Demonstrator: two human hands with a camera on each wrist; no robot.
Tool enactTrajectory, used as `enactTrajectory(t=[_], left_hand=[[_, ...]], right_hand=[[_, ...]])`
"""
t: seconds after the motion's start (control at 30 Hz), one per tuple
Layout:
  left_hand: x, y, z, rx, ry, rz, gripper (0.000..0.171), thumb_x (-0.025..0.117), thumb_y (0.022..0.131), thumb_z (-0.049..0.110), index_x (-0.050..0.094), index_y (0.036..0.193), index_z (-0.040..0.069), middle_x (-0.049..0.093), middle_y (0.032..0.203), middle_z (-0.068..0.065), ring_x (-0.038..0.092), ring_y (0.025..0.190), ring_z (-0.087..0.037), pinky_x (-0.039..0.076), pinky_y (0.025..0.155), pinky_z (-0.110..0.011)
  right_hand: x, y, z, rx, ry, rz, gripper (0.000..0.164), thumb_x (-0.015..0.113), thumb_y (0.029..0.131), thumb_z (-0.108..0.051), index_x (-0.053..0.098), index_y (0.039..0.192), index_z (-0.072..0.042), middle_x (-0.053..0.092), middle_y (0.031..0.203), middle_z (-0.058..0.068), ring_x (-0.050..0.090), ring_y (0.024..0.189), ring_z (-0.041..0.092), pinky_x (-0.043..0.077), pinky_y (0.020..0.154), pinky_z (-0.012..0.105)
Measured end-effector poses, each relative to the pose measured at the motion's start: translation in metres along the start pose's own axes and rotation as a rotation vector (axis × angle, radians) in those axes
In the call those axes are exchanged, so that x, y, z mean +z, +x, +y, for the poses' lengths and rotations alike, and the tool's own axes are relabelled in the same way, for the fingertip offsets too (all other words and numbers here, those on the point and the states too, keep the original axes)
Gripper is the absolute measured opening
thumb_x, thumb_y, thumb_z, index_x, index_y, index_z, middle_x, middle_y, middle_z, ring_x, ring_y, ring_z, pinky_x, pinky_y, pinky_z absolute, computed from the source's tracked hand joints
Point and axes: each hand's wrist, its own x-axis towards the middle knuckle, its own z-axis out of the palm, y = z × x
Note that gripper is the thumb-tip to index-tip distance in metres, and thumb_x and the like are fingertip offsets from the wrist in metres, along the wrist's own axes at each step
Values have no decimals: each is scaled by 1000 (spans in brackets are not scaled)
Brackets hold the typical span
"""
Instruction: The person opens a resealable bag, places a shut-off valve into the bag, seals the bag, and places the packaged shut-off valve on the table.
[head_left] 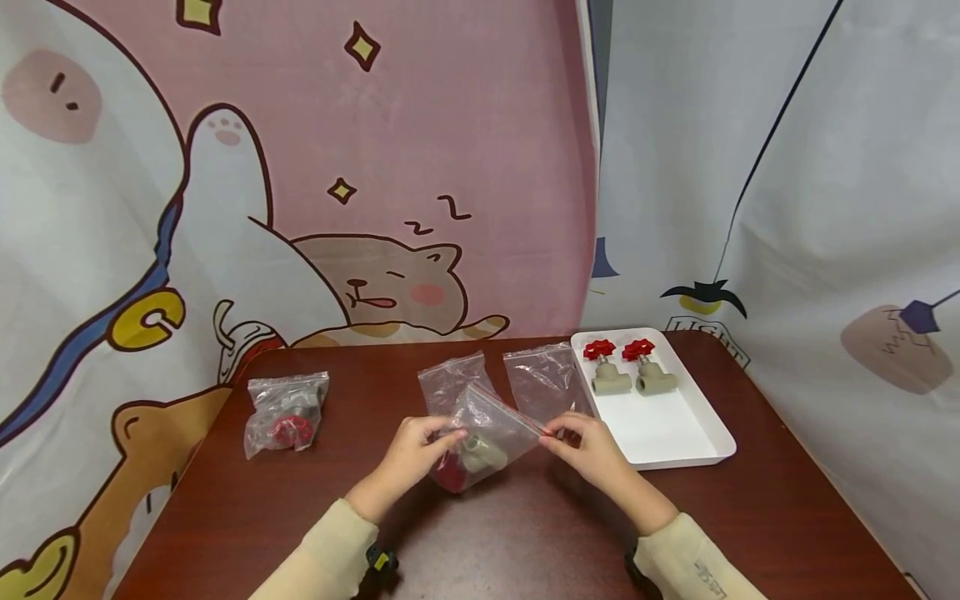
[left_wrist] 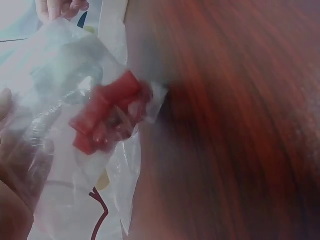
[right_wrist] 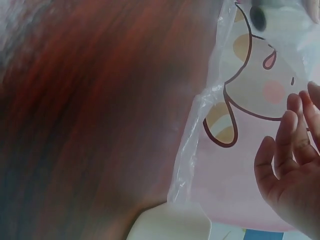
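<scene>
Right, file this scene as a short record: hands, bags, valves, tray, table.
Left hand: pinches the left side of the held zip bag
Right hand: pinches the right end of that bag's zip edge
Held bag contents: one red-handwheel valve
Bag at far left: holds another red-handwheel valve
Flat clear bags: two, behind the hands, left one and right one
Tray: white, holding two red-handwheel valves
Table: dark reddish-brown

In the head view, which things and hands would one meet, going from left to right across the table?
Bagged red-handled valve, left hand, held clear bag, right hand, white tray.
</scene>
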Motion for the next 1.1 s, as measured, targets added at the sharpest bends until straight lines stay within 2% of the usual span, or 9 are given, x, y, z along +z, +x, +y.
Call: enactTrajectory(t=[0.2,0.3,0.4,0.6,0.67,0.77,0.9,1.03,1.1], left_hand=[[-17,0,31,-17,-97,66,9,67,85,2,73,90,-2,73,83,-13,54,66,-4,48,58,-20],[-23,0,29,-52,-118,113,9,67,86,3,72,90,-3,71,81,-14,52,65,-3,47,57,-19],[-29,1,26,-112,-135,178,10,67,86,4,72,90,-4,70,78,-16,50,63,-2,44,55,-17],[-38,3,17,-199,-182,275,11,66,86,3,71,91,-6,68,75,-20,51,60,-1,44,55,-16],[-40,3,11,-229,-216,287,13,66,87,4,71,92,-6,67,74,-22,51,56,-2,44,51,-18],[-41,4,-3,-286,-328,298,17,63,90,7,69,95,-8,67,76,-24,58,54,-5,47,48,-20],[-41,3,-22,-376,-466,330,27,60,93,15,64,101,-11,72,81,-14,68,61,-10,52,51,-22],[-45,1,-32,-446,-523,400,35,58,95,19,60,107,-14,72,75,2,68,60,-8,49,49,-18],[-48,1,-36,-470,-555,438,37,57,95,20,59,110,-14,71,73,5,68,59,-9,48,48,-17]], right_hand=[[-12,-2,8,32,24,-2,17,77,78,-9,70,93,-9,63,77,-4,53,67,3,47,59,21],[-24,-2,12,47,-13,16,22,77,77,-7,69,97,-5,64,80,-1,54,68,4,48,59,21],[-41,-2,17,56,-98,35,25,77,76,-5,68,100,-4,65,83,3,57,69,10,49,59,24],[-81,-3,32,107,-324,106,31,75,77,-6,66,106,-4,65,91,12,60,79,27,49,64,37],[-94,-5,36,158,-395,118,33,74,78,-7,65,109,-3,64,97,15,59,84,31,49,69,43],[-113,-11,42,269,-470,118,38,71,80,-11,61,116,-3,58,110,22,53,97,39,45,80,55],[-134,-20,53,419,-536,113,45,68,83,-15,55,123,0,45,124,31,40,110,49,36,88,65],[-148,-29,68,519,-550,108,52,66,83,-16,49,128,3,38,128,36,34,112,55,32,87,68],[-154,-34,76,559,-543,95,54,65,84,-16,45,130,4,37,127,37,34,111,56,32,87,69]])
